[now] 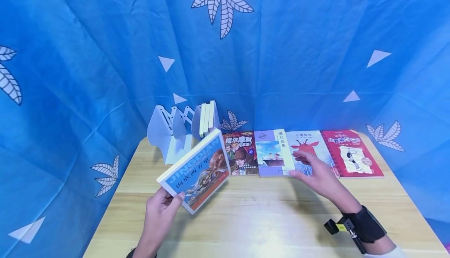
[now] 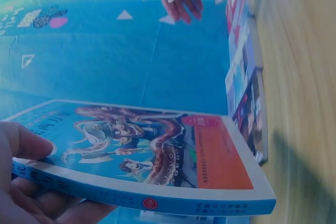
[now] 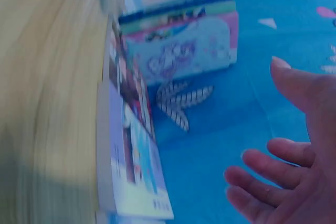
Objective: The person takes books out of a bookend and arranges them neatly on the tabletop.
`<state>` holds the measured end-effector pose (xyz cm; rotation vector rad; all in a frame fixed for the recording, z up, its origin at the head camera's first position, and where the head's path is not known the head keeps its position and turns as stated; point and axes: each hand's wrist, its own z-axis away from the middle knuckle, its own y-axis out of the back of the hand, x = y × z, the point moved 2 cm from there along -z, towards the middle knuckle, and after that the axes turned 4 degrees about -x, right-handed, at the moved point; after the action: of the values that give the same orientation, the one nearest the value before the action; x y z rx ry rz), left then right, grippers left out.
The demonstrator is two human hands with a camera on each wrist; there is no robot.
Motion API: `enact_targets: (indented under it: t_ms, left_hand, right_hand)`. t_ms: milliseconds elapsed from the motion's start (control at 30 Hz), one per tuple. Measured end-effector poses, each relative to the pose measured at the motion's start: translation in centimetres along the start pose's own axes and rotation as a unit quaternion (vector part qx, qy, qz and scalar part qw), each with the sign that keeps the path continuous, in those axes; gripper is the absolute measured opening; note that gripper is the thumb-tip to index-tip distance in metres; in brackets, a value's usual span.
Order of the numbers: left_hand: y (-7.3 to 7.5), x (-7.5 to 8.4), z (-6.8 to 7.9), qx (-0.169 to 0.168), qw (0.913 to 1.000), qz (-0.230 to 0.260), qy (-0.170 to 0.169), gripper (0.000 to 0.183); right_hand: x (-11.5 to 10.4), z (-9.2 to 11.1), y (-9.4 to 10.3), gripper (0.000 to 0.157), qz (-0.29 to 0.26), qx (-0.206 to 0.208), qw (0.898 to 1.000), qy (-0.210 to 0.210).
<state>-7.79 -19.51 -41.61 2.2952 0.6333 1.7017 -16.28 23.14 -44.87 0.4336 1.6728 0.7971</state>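
My left hand (image 1: 158,211) grips a blue-covered book (image 1: 207,176) by its edge, thumb on the front cover. In the head view the book is tilted above the table; the left wrist view shows its blue spine (image 2: 152,200) and the octopus picture on the cover. My right hand (image 1: 321,178) holds nothing, its fingers spread and relaxed. It hovers over the book with a red deer (image 1: 306,147) and beside the purple book (image 1: 263,170). The right wrist view shows its thumb and fingers (image 3: 273,169) well apart.
A white expanding book rack (image 1: 158,133) stands at the back left, with several upright books (image 1: 207,119) at its right end. The row along the back also includes a detective book (image 1: 242,164) and a red book (image 1: 372,164). Blue cloth (image 1: 299,54) hangs behind the wooden table (image 1: 246,219).
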Motion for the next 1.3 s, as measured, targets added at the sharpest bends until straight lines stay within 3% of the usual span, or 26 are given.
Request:
enact_targets:
  t_ms: [400, 700, 833, 933, 1067, 1167, 1300]
  left_hand:
    - [-3.4, -0.1, -0.1, -0.077, 0.9929, 0.082, -0.037, 0.037]
    - [-5.6, 0.4, -0.4, -0.141, 0.9809, 0.108, -0.08, 0.037]
    - [-6.6, 0.7, -0.5, -0.162, 0.9768, 0.114, -0.081, 0.036]
    - [-7.3, 0.9, -0.5, -0.175, 0.9742, 0.114, -0.084, 0.035]
    - [-8.1, 1.2, -0.5, -0.196, 0.9717, 0.119, -0.059, 0.036]
    - [-8.4, 1.3, -0.5, -0.21, 0.9688, 0.127, -0.035, 0.038]
    - [-8.8, 1.4, -0.7, -0.225, 0.9657, 0.129, -0.013, 0.041]
  right_hand:
    - [-2.4, 0.6, -2.2, 0.074, -0.057, -0.022, 0.997, 0.037]
    - [-3.6, 1.0, -4.2, 0.082, -0.115, -0.059, 0.988, 0.09]
    - [-4.3, 1.2, -4.7, 0.086, -0.13, -0.076, 0.984, 0.097]
    - [-4.6, 1.4, -4.9, 0.076, -0.151, -0.083, 0.981, 0.088]
    - [-4.9, 1.8, -4.9, 0.05, -0.183, -0.079, 0.977, 0.075]
    - [-5.1, 2.1, -4.8, 0.039, -0.193, -0.062, 0.975, 0.094]
    - [-5.1, 2.7, -4.5, 0.037, -0.179, -0.031, 0.974, 0.134]
